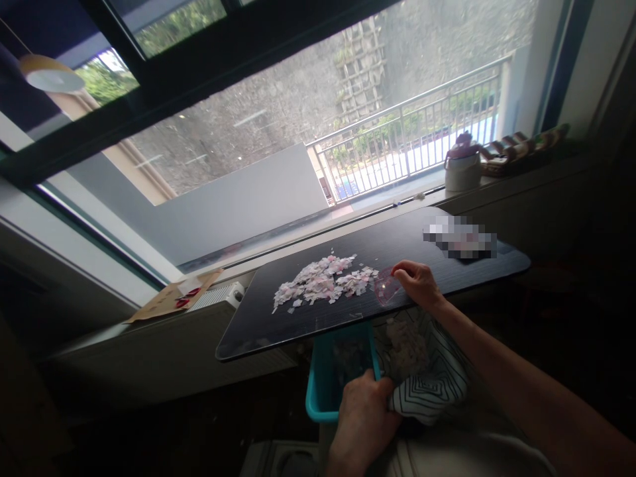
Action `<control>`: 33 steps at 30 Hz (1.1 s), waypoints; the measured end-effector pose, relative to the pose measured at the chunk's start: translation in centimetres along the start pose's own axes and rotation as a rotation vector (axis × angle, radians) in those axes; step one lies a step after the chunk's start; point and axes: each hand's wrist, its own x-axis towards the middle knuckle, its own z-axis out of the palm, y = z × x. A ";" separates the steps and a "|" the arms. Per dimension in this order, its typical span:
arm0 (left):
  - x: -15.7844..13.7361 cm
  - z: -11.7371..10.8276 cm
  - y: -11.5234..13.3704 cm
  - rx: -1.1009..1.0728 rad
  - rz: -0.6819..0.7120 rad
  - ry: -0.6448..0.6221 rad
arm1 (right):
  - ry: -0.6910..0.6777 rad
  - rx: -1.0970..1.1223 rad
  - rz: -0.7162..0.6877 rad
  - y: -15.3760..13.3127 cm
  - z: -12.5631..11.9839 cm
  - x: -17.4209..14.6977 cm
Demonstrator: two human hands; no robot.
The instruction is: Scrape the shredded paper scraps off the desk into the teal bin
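A loose pile of small torn paper scraps (318, 281) lies on the dark tabletop (278, 331). My right hand (417, 281) is closed on a see-through pink plastic piece (386, 288), whose exact kind I cannot make out. That piece rests at the right end of the pile, touching some scraps. Below the table's front edge, my left hand (365, 411) grips the rim of a teal plastic bin (314, 404). Inside the bin it is dim, and its contents are unclear. A cloth with black stripes (430, 391) lies beside my left hand, with more pale scraps (405, 344) above it.
A blurred-out item (460, 237) is on the table's right part. A white jug with a pink lid (462, 165) and a basket (517, 152) stand on the windowsill. Brown paper (169, 301) with red items lies at left by a radiator (213, 298). A large window is behind.
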 end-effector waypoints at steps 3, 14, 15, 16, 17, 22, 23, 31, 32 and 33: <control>0.0 0.2 -0.1 0.003 0.006 0.018 | -0.028 -0.002 -0.006 -0.1 0.0 0.0; 0.0 -0.1 0.0 -0.005 -0.005 -0.001 | 0.145 -0.089 0.020 0.4 0.5 0.2; 0.0 0.0 -0.1 -0.006 -0.005 0.000 | 0.137 -0.091 0.012 0.4 0.6 0.2; 0.0 0.1 -0.1 -0.009 -0.007 0.001 | 0.134 -0.092 0.003 0.5 0.5 0.1; 0.0 0.2 -0.2 -0.011 -0.009 0.003 | 0.137 -0.093 -0.006 0.6 0.4 0.1; -0.1 0.3 -0.1 -0.014 0.035 0.057 | 0.143 -0.127 -0.086 1.2 -1.0 -0.9; -0.1 0.2 0.0 -0.012 0.055 0.068 | 0.130 -0.144 -0.109 1.3 -1.3 -1.2; 0.5 -1.5 1.7 0.035 0.181 0.087 | -0.131 -0.216 -0.249 1.9 -3.1 -2.1; 0.6 -1.6 1.8 0.042 0.189 0.088 | -0.130 -0.220 -0.253 1.9 -3.2 -2.0; 0.8 -1.7 1.9 0.046 0.195 0.093 | -0.117 -0.229 -0.258 1.9 -3.4 -1.9</control>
